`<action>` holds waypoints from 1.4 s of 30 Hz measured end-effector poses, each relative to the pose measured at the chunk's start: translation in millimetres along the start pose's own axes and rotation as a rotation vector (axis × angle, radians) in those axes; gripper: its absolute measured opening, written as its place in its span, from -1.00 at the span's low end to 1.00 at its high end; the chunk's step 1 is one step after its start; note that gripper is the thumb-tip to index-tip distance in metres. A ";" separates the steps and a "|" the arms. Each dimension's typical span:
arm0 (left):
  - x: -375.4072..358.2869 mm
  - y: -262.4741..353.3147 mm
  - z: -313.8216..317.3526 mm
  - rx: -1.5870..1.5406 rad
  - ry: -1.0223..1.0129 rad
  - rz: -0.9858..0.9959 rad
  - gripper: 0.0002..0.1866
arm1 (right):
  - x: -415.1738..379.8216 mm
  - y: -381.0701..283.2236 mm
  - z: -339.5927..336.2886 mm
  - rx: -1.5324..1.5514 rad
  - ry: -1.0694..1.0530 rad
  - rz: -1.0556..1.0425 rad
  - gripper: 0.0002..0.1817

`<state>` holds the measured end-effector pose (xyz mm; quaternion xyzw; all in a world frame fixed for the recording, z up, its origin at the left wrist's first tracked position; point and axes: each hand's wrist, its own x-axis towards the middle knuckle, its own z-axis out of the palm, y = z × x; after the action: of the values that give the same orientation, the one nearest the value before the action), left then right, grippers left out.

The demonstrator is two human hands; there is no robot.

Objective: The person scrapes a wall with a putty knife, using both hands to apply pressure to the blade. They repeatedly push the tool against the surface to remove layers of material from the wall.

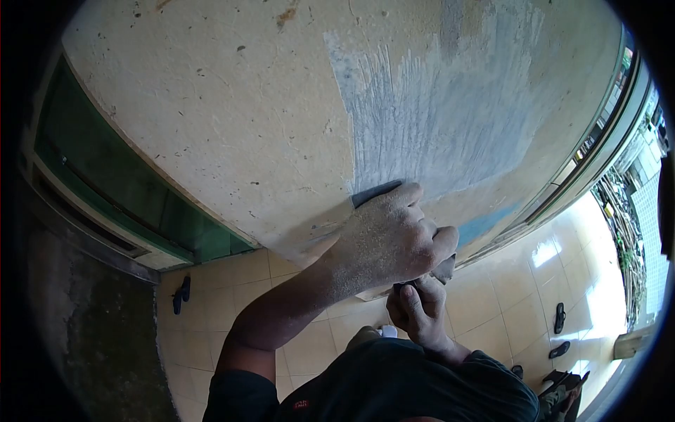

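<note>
My left hand (pixel 390 235), coated in pale dust, is closed against the wall (pixel 267 126) at the lower edge of a blue-grey streaked patch (pixel 436 119). A dark, flat-edged item (pixel 377 193) shows along its upper side, touching the wall. Just below, my right hand (pixel 420 308) is closed, with its thumb up, close under the left wrist. Its fingers are round a small dark object (pixel 401 286), mostly hidden. A greyish piece (pixel 444 269) shows between the two hands; I cannot tell what it is.
Green door or window panels (pixel 140 190) are at left. Below is a tiled floor (pixel 499 316) with dark sandals (pixel 560 318) at right and another pair (pixel 181 295) at left. A window frame (pixel 583 158) edges the wall at right. Part of a person (pixel 559 397) shows at lower right.
</note>
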<state>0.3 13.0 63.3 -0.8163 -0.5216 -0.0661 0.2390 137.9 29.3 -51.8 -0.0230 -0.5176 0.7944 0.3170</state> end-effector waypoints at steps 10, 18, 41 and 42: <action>4.9 -1.3 -5.5 -0.074 0.110 -0.042 -0.77 | 3.3 -14.1 3.5 -0.018 0.024 0.025 -0.70; -1.5 -0.5 4.7 -0.129 0.075 -0.023 -0.78 | -2.2 -8.6 10.7 0.034 0.061 0.081 -0.71; 0.8 4.4 3.8 -0.058 0.086 -0.033 -0.78 | -1.7 -9.9 4.0 0.045 0.002 0.058 -0.64; 1.6 2.9 1.9 -0.060 0.083 -0.029 -0.78 | -0.6 -13.9 7.3 0.010 0.039 0.058 -0.67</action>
<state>3.3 14.2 61.3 -0.8121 -0.5207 -0.1191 0.2348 142.3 26.7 -37.0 -0.0519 -0.5065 0.8053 0.3039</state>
